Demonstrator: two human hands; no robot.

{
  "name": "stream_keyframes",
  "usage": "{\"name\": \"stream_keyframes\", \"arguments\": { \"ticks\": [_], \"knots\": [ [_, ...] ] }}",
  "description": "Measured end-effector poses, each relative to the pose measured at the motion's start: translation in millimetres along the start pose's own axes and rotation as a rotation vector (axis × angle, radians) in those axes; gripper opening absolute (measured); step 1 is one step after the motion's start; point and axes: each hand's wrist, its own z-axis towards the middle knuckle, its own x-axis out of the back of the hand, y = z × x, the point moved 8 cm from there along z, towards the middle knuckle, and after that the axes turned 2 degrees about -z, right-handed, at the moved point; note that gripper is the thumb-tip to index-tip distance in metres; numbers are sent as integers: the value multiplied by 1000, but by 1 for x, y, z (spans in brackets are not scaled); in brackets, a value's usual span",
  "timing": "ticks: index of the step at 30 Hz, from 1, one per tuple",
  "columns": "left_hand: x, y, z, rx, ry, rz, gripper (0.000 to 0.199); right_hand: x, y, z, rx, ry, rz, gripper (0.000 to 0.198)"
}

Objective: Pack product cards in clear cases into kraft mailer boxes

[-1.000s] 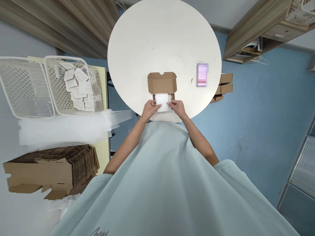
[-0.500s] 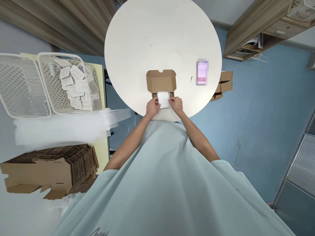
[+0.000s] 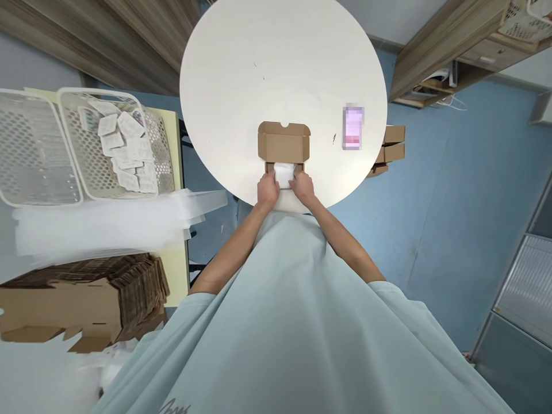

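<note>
- The left hand (image 3: pixel 268 191) and right hand (image 3: pixel 302 188) both press on a white packet (image 3: pixel 284 173) that sits in the tray of an open cardboard box (image 3: pixel 283 145) at the near edge of the round table (image 3: pixel 241 86).
- Fingers of each hand are curled and close together on the packet's side edges — thumbs hidden.
- Doing this well likely means even pressure from both sides, so the packet seats flat below the box walls — lid flap left upright.

A round white worktop (image 3: pixel 280 52) carries a pink phone (image 3: pixel 352 127). To the left, two white mesh baskets (image 3: pixel 26 149), one filled with packets (image 3: pixel 123 152), above stacked flat cardboard blanks (image 3: pixel 86 299). Small boxes (image 3: pixel 392 144) sit beyond the worktop's right edge.
</note>
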Motion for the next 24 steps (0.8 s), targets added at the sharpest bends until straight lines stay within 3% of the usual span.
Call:
{"name": "stream_keyframes", "arguments": {
  "ticks": [4,8,11,13,16,19,22,24],
  "knots": [
    [2,3,3,18,73,88,17,-7,-2,-2,-50,3,69,8],
    [-4,7,3,22,50,72,22,-8,-8,-2,-60,-19,18,11],
    [1,12,0,4,46,151,15,3,-8,-4,-41,-6,19,5],
    [13,16,1,-25,90,185,15,20,-5,-5,-2,66,69,11],
    [43,19,14,-59,220,91,33,59,11,-4,20,261,212,35],
    [68,14,41,-40,287,-98,66,87,31,11,-2,372,323,51],
    [80,6,69,27,294,-167,74,87,41,39,-49,284,400,58],
    [80,11,81,-34,246,-195,70,82,40,54,-56,232,433,58]
  ]
}}
